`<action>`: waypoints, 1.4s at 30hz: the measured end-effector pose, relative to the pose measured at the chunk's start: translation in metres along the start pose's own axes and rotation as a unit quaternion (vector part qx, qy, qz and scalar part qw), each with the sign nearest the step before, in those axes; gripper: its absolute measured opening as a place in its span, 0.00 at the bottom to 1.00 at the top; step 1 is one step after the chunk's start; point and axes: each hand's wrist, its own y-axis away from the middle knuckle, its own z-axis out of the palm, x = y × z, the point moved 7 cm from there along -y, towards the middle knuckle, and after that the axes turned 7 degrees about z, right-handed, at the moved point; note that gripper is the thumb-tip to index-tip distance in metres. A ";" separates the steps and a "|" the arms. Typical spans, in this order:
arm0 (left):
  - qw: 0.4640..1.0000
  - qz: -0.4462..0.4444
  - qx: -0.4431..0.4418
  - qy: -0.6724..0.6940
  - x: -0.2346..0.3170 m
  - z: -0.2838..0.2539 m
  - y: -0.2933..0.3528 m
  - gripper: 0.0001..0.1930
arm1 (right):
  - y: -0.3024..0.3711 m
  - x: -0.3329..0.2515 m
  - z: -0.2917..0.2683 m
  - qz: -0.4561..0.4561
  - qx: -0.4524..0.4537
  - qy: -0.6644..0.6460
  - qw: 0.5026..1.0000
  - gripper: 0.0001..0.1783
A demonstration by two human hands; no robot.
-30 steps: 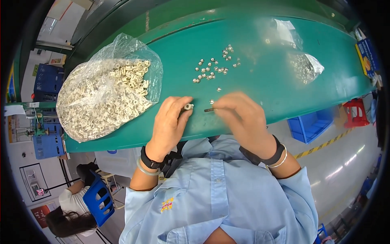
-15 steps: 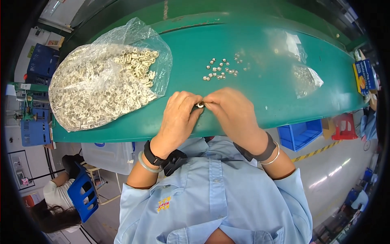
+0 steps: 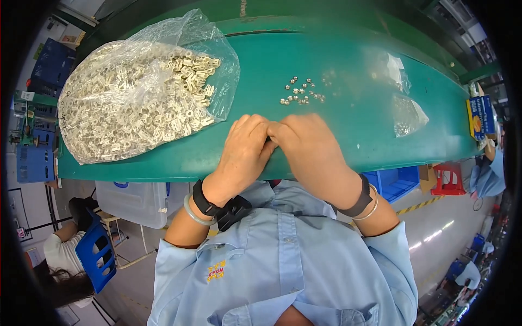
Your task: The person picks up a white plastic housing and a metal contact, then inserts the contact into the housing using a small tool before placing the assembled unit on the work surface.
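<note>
My left hand (image 3: 244, 144) and my right hand (image 3: 307, 142) meet above the front part of the green table, fingertips pressed together. Both are closed in a pinch. What lies between them is now covered by the fingers; half a second ago a small cream plastic part with a dark metallic bit showed at my left fingertips. Beyond the hands several small shiny metal balls or beads (image 3: 302, 98) lie scattered. To the left a large clear plastic bag (image 3: 228, 76) gapes, full of small cream plastic parts (image 3: 141, 103).
Crumpled clear bags (image 3: 410, 117) lie at the right of the green table (image 3: 348, 146). A blue and yellow box (image 3: 482, 117) stands by its right end. Below are a blue crate (image 3: 394, 185) and a translucent bin (image 3: 133, 204). Someone sits by a blue chair (image 3: 95, 252) at lower left.
My right fingers have closed over the small part, hiding it. The view has shifted slightly, so the table's things appear moved. The hands stay together in the same place.
</note>
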 end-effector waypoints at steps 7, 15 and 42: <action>1.000 -0.012 0.004 0.011 -0.001 -0.001 0.000 0.12 | -0.003 0.013 0.002 0.040 -0.032 -0.056 0.997 0.06; 1.000 -0.007 0.008 -0.001 0.003 -0.003 0.000 0.13 | 0.002 0.019 -0.006 0.069 -0.012 -0.061 0.996 0.05; 0.999 -0.027 -0.014 0.022 -0.002 -0.003 -0.001 0.10 | 0.005 0.010 -0.023 0.040 0.030 -0.100 0.994 0.05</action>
